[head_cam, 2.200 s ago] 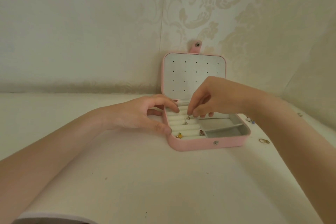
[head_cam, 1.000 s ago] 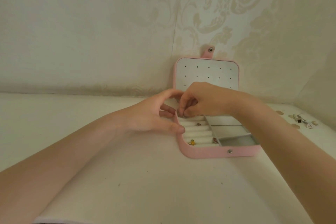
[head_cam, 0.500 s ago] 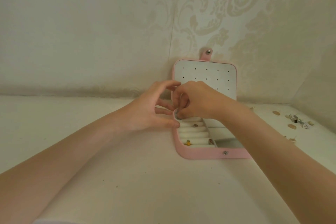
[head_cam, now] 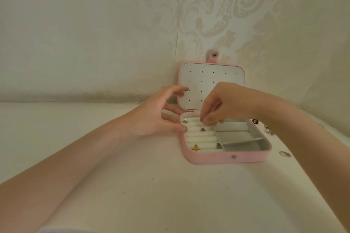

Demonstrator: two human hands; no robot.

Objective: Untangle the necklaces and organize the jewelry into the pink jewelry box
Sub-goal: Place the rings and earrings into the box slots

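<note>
Now the pink jewelry box (head_cam: 223,157) lies open near the far edge of the table (head_cam: 132,185), its lid (head_cam: 210,81) standing upright against the wall. Rings sit in the white rolls on its left side, among them a yellow ring (head_cam: 195,147). The right hand (head_cam: 225,104) is over the rolls with fingertips pinched together; what they pinch is too small to tell. The left hand (head_cam: 157,115) is released, thumb touching the box's left rim. Loose jewelry (head_cam: 269,128) lies beside the box toward the right edge.

Open pink jewelry box (head_cam: 223,158), rings (head_cam: 195,147) inside
</note>
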